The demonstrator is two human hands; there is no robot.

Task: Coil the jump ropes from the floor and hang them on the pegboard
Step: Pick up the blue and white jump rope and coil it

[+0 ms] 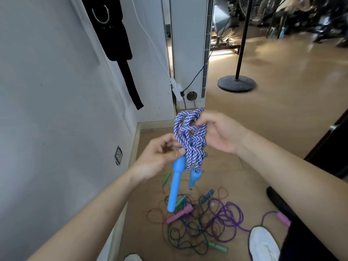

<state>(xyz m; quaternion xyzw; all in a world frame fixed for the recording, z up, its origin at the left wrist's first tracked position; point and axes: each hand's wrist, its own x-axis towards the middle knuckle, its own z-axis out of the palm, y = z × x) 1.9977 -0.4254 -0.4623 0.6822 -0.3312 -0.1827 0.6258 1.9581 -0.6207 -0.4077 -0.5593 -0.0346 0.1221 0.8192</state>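
Held up beside the wall (56, 129), the blue-and-white braided jump rope (190, 144) is gathered into a thick coil between both hands. The right hand (216, 132) grips the top loops, fingers curled through them. The left hand (160, 157) pinches the bundle lower down, just above the blue handles (175, 187) (two of them, dangling below the coil). On the floor (263, 119) beneath lies a tangle of thin jump ropes (197, 221) in purple, dark green and red-brown, with pink, green and blue grips. A white shoe (263, 243) stands at its right edge. A black strap (113, 34) hangs on the wall, upper left
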